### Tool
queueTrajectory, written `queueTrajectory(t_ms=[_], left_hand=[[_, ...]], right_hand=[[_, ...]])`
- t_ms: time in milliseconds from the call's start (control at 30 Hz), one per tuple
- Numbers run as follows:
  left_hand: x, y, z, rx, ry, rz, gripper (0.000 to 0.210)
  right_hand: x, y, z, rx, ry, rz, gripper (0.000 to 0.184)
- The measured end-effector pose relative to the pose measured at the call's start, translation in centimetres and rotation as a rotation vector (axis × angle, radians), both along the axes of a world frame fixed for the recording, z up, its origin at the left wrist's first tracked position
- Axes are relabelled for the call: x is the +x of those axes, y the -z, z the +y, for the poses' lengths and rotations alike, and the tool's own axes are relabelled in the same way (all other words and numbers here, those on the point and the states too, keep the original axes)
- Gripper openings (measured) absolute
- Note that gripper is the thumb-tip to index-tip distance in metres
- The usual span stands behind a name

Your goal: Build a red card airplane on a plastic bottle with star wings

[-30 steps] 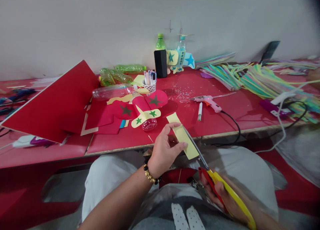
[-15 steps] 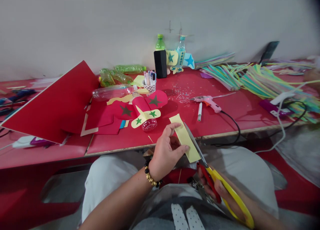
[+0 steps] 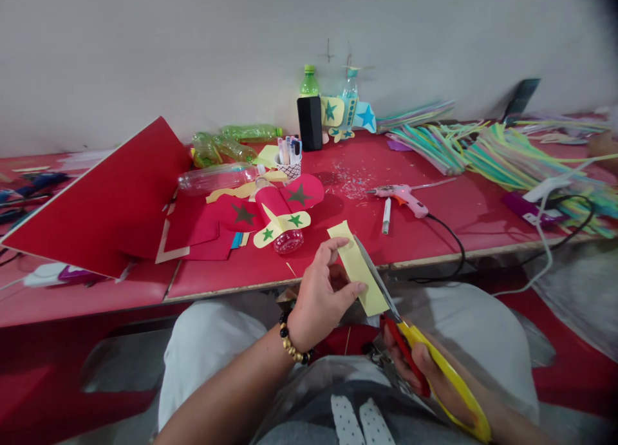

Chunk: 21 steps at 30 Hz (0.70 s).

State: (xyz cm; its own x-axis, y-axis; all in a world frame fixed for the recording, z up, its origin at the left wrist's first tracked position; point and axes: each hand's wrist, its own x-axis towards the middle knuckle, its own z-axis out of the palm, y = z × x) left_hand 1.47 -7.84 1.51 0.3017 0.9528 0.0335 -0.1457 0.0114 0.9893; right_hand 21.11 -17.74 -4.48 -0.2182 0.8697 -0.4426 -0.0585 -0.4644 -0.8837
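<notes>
Between the thumb and fingers of my left hand (image 3: pixel 321 287) is a pale yellow strip of paper (image 3: pixel 360 265), held over my lap near the table's front edge. My right hand (image 3: pixel 410 361) grips a pair of scissors (image 3: pixel 447 377) with yellow and red handles. Their blades lie along the strip's right edge. Just beyond my left hand, a toy plane made from a plastic bottle (image 3: pixel 288 241) rests on the table, wrapped in red paper, with star-marked red wings and a yellow tail piece.
A pink glue gun (image 3: pixel 403 197) and a white marker (image 3: pixel 386 216) lie right of centre. A large red sheet (image 3: pixel 111 200) leans at left. Behind are plastic bottles (image 3: pixel 219 178), a pen cup (image 3: pixel 290 168), a black phone (image 3: pixel 309 123) and bundles of coloured strips (image 3: pixel 502 158).
The scissor handles have shifted very slightly in my right hand. My left hand and the paper strip stay almost in the same place.
</notes>
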Motion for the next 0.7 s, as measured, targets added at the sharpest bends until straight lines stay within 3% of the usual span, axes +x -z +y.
queueTrajectory(t_ms=[167, 367, 567, 700], left_hand=[[0.1, -0.2, 0.0, -0.021, 0.011, -0.047, 0.057], [0.1, -0.2, 0.0, -0.022, 0.011, -0.040, 0.057], [0.1, -0.1, 0.0, -0.020, 0.013, -0.023, 0.057], [0.1, -0.2, 0.0, -0.022, 0.024, -0.037, 0.057]], right_hand=[[-0.5, -2.4, 0.2, 0.070, -0.060, -0.049, 0.070], [-1.3, -4.2, 0.9, -0.020, -0.080, -0.052, 0.076], [-1.5, -4.0, 0.8, 0.008, -0.030, -0.083, 0.075], [-0.7, -2.5, 0.1, 0.024, -0.026, -0.065, 0.069]])
